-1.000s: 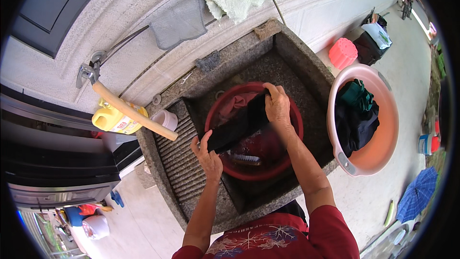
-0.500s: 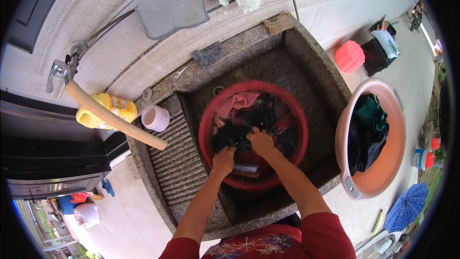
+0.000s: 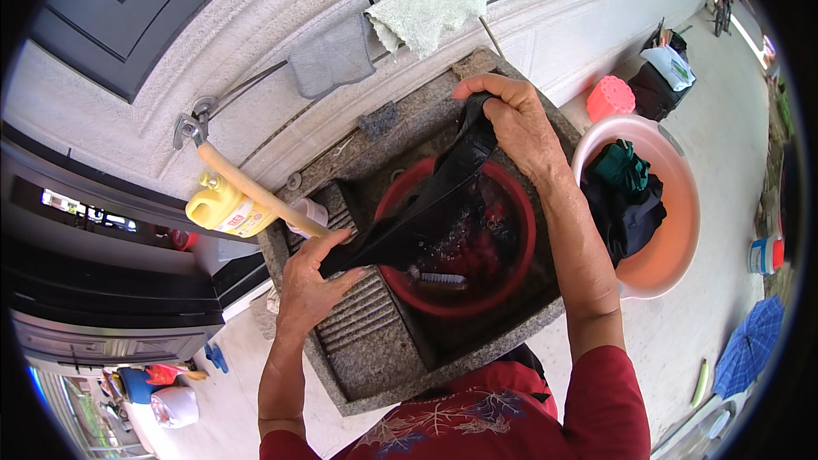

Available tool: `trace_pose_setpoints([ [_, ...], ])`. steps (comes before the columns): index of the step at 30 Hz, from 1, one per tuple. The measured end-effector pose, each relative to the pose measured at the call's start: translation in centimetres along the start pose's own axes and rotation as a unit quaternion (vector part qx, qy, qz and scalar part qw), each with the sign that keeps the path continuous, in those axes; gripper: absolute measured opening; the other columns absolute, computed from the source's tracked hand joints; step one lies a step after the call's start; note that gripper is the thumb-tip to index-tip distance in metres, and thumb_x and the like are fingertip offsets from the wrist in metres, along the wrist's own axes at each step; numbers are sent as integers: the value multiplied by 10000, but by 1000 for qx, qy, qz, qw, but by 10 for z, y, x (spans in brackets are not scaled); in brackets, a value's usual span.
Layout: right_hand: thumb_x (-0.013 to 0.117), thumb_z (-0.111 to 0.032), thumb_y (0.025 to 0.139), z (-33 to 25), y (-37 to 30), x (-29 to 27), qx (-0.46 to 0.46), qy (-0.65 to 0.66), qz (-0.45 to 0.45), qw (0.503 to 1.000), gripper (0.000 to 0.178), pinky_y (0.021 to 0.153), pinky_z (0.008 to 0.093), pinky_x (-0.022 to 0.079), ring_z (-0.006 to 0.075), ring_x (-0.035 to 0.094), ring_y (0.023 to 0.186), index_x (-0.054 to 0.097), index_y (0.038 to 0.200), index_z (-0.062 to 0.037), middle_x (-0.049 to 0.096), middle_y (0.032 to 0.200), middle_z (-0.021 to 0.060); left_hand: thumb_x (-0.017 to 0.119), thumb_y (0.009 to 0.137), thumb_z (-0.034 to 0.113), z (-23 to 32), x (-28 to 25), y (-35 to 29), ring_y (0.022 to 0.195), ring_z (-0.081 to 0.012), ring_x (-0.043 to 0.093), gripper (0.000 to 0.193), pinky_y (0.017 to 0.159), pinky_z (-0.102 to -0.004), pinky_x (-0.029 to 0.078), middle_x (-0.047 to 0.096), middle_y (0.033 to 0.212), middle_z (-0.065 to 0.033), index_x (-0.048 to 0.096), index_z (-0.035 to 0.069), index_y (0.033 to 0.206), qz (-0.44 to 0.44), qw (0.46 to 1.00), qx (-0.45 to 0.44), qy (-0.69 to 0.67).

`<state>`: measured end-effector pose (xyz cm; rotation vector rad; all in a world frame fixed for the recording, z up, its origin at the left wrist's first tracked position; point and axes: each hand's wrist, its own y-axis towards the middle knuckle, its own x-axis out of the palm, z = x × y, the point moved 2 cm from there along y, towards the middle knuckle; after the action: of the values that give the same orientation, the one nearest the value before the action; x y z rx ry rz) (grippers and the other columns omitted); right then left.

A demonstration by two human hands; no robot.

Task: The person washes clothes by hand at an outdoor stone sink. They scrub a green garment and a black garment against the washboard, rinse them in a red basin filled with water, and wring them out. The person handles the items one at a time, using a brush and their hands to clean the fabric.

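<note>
A wet black garment (image 3: 409, 213) is stretched on a slant above the red basin (image 3: 527, 243); its exact kind I cannot tell. My left hand (image 3: 313, 283) grips its lower end over the ribbed washboard (image 3: 362, 319) of the stone sink. Higher and to the right, my right hand (image 3: 521, 128) pinches the other end between bent fingers and thumb. Below the cloth, the basin holds water with suds and dark and red laundry (image 3: 477, 243). A scrubbing brush (image 3: 443, 279) lies at the basin's near side.
Left of the sink are a yellow jug (image 3: 230, 209), a pale hose (image 3: 256, 192) hanging from the tap (image 3: 192, 126) and a small pink tub (image 3: 304, 215). A large pink basin (image 3: 677, 230) with dark clothes stands at right. Cloths (image 3: 447, 4) hang along the wall.
Both hands have come up out of the red basin and moved apart, lifting the black garment and stretching it between them. The view has shifted.
</note>
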<state>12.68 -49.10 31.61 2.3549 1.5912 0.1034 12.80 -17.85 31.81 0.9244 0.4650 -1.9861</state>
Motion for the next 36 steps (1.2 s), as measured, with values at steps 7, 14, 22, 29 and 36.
trace_pose_setpoints([
  [7,460,-5,762,16,-31,37,-43,-57,-76,995,214,705,330,475,249,610,751,620,901,20,602,766,156,702,772,69,-26,40,16,954,-102,487,327,750,-214,456,486,1104,-47,531,10,1044,85,907,-70,-406],
  [14,548,11,707,134,-136,117,109,-191,-241,945,338,865,431,456,376,565,979,620,1032,-49,602,1006,192,826,648,136,-135,253,5,950,-134,497,655,804,-260,436,486,1048,-42,437,44,1166,86,941,5,-328],
  [22,803,-204,573,123,-113,68,77,-268,-314,907,1025,1052,557,283,400,163,1365,241,1425,-282,202,1473,133,662,820,126,-44,110,21,870,-162,628,288,734,-376,527,618,950,-28,528,120,1075,147,783,-145,-587],
  [29,583,65,699,222,-120,108,218,49,-123,967,481,872,266,430,204,561,990,528,1159,-64,592,1029,103,605,886,199,-78,118,13,999,-279,605,281,837,-510,505,612,1118,-89,546,96,1141,139,653,-234,-707],
  [36,552,81,681,267,-159,124,161,-278,0,947,560,812,426,464,357,528,978,520,1168,-194,482,1074,126,624,868,326,-144,225,-33,1121,-367,487,484,927,-576,427,466,1272,-151,436,108,1257,24,618,-472,-629],
])
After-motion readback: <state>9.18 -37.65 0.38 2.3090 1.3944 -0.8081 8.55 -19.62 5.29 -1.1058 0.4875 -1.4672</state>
